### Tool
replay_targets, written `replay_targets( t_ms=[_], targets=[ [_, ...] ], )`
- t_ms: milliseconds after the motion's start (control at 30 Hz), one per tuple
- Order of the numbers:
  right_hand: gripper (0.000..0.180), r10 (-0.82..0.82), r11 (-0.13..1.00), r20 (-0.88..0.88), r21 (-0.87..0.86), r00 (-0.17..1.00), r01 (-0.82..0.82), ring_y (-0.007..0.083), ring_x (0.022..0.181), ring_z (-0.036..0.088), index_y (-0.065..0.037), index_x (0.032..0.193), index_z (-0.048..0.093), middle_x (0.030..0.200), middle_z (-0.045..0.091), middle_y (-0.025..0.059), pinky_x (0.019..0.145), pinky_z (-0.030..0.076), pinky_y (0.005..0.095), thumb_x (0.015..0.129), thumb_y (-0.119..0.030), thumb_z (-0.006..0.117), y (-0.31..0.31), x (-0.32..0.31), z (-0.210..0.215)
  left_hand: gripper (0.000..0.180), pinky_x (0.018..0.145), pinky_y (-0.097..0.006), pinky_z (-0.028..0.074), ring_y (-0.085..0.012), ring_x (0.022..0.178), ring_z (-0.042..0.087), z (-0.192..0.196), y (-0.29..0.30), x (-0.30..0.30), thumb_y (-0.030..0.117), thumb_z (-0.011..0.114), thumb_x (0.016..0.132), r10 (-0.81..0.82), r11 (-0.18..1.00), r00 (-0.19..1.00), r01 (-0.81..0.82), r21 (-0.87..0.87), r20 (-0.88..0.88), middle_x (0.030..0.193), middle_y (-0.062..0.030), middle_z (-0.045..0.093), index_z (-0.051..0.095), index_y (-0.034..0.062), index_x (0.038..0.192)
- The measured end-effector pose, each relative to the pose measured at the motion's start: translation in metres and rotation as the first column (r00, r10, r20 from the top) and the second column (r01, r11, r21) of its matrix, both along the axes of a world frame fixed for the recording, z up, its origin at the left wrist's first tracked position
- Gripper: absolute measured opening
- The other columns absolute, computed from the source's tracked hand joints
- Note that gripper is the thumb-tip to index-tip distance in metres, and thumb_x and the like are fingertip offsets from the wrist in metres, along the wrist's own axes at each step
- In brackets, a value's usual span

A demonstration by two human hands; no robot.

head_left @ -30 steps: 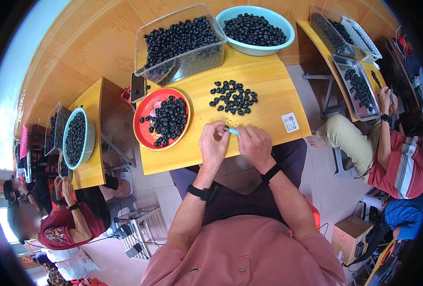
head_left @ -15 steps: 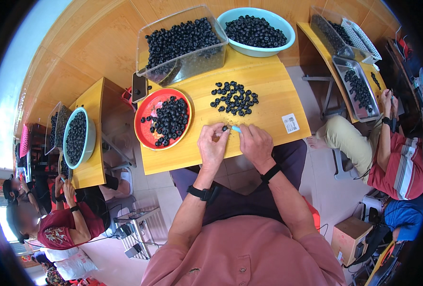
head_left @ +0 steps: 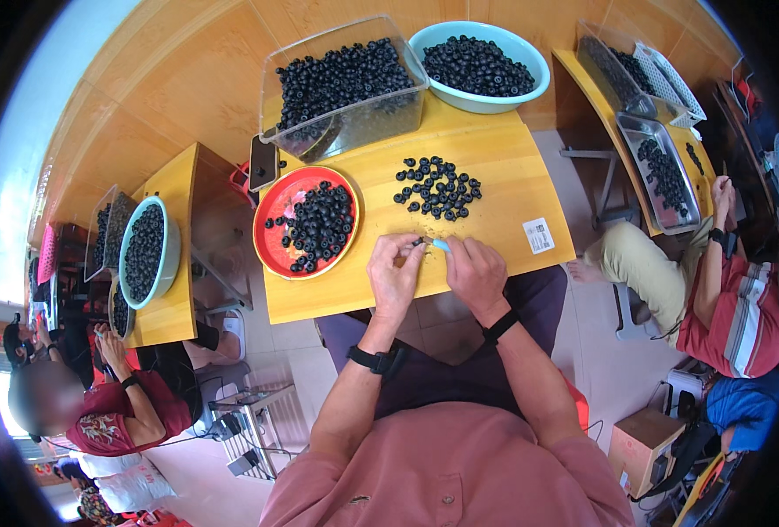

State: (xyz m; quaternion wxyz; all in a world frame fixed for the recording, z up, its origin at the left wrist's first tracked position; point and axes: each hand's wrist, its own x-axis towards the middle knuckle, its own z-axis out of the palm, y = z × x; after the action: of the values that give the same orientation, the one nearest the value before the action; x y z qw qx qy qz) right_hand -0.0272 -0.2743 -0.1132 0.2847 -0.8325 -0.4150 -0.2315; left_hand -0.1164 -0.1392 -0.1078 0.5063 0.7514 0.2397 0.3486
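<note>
Between the thumb and fingers of my left hand (head_left: 394,272) is a small black ring-shaped part (head_left: 418,241). My right hand (head_left: 477,274) grips a small tool with a light-blue handle (head_left: 441,244), its thin tip meeting the part. Both hands are above the near edge of the yellow table (head_left: 495,211). Just beyond them lies a loose group of similar black parts (head_left: 438,187). To the left of my hands, a red round tray with a yellow rim (head_left: 271,250) holds a heap of the same parts.
At the table's back stand a clear plastic bin (head_left: 354,119) and a light-blue basin (head_left: 482,103), both full of black parts. A phone (head_left: 263,162) lies at the left edge, a white label (head_left: 538,235) at the right. People work at tables on both sides.
The view has shifted slightly, so the table sits a little lower. My hands stay together at the same spot, and the black part appears turned slightly against the tool.
</note>
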Motion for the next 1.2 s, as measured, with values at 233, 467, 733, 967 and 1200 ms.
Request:
replay_targets(
  t_ms=[233, 467, 733, 967, 1200],
  targets=[
    [0.014, 0.008, 1.0, -0.011, 0.008, 1.0, -0.008, 0.0234, 0.068, 0.063, -0.007, 0.102, 0.073, 0.075, 0.056, 0.005, 0.06, 0.05, 0.0388, 0.089, -0.013, 0.072, -0.003, -0.001, 0.001, 0.016, 0.078, -0.031, 0.057, -0.0205, 0.084, 0.069, 0.03, 0.049, -0.024, -0.004, 0.082, 0.085, 0.116, 0.903, 0.99, -0.14, 0.406, 0.084, 0.096, -0.0111, 0.073, 0.077, 0.0013, 0.099],
    [0.014, -0.004, 1.0, 0.001, 0.007, 1.0, 0.004, 0.0231, 0.069, 0.063, -0.008, 0.101, 0.072, 0.075, 0.055, 0.0048, 0.062, 0.05, 0.0389, 0.089, -0.014, 0.074, -0.002, -0.001, 0.004, 0.029, 0.094, -0.044, 0.054, -0.0378, 0.105, 0.068, 0.061, 0.114, -0.011, -0.002, 0.075, 0.086, 0.159, 0.777, 0.98, -0.051, 0.628, -0.117, 0.112, -0.0181, 0.071, 0.072, 0.003, 0.114],
    [0.018, 0.005, 1.0, -0.008, -0.013, 1.0, -0.005, 0.0236, 0.07, 0.063, -0.008, 0.104, 0.071, 0.078, 0.055, 0.0053, 0.062, 0.051, 0.0393, 0.087, -0.014, 0.074, -0.002, -0.001, -0.004, 0.029, 0.089, -0.048, 0.058, -0.042, 0.097, 0.07, 0.021, 0.087, 0.051, 0.011, 0.076, 0.091, -0.003, 0.752, 0.875, 0.321, 0.576, -0.484, 0.103, -0.024, 0.068, 0.073, 0.0003, 0.117],
    [0.017, 0.014, 1.0, 0.003, 0.025, 1.0, -0.014, 0.0236, 0.07, 0.063, -0.008, 0.103, 0.072, 0.077, 0.056, 0.0052, 0.063, 0.051, 0.0389, 0.087, -0.012, 0.073, -0.003, -0.002, -0.004, 0.026, 0.082, -0.044, 0.06, -0.0371, 0.088, 0.073, 0.023, 0.074, 0.047, 0.014, 0.083, 0.086, 0.007, 0.845, 0.895, 0.234, 0.482, -0.447, 0.098, -0.0197, 0.072, 0.075, -0.0007, 0.106],
    [0.014, -0.006, 1.0, 0.001, -0.013, 1.0, 0.006, 0.0235, 0.07, 0.063, -0.007, 0.101, 0.073, 0.076, 0.056, 0.0054, 0.062, 0.05, 0.039, 0.088, -0.011, 0.074, -0.003, -0.001, 0.0, 0.02, 0.073, -0.028, 0.056, -0.0104, 0.076, 0.069, 0.027, 0.052, 0.018, 0.007, 0.087, 0.086, -0.055, 0.998, 0.93, 0.06, 0.004, -0.363, 0.085, -0.0067, 0.076, 0.071, -0.0026, 0.095]
  ],
)
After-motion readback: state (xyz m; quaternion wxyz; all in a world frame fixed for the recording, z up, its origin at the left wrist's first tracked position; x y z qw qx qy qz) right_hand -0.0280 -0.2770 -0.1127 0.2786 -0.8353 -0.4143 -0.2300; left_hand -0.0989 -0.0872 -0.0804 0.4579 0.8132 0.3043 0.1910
